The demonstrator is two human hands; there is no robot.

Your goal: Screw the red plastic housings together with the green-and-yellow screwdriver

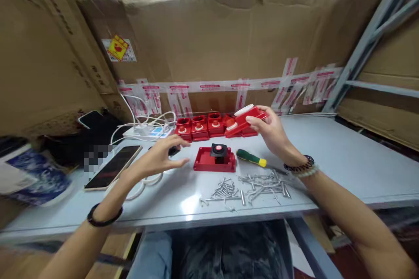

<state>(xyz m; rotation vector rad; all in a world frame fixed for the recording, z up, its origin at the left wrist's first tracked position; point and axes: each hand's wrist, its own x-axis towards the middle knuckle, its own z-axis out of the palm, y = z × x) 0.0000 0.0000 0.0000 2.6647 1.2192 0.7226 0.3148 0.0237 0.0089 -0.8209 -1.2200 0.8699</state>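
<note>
My right hand (272, 132) holds a red plastic cover (246, 119) tilted in the air, just above the right end of a row of red boxes (200, 128) at the back of the table. My left hand (160, 157) hovers open over the table, fingers spread, just left of a red base tray (214, 162) that carries a black part with a red button (218, 150). A small dark object (173, 151) lies by the left fingertips. A green-and-yellow-handled screwdriver (251, 157) lies right of the tray, under my right wrist.
A pile of several metal screws (250, 185) lies near the grey table's front edge (229, 216). A phone (113, 167), white cables and a power strip (149, 131) sit at the left. Cardboard walls enclose the back and left; a metal shelf frame (366, 43) stands at the right.
</note>
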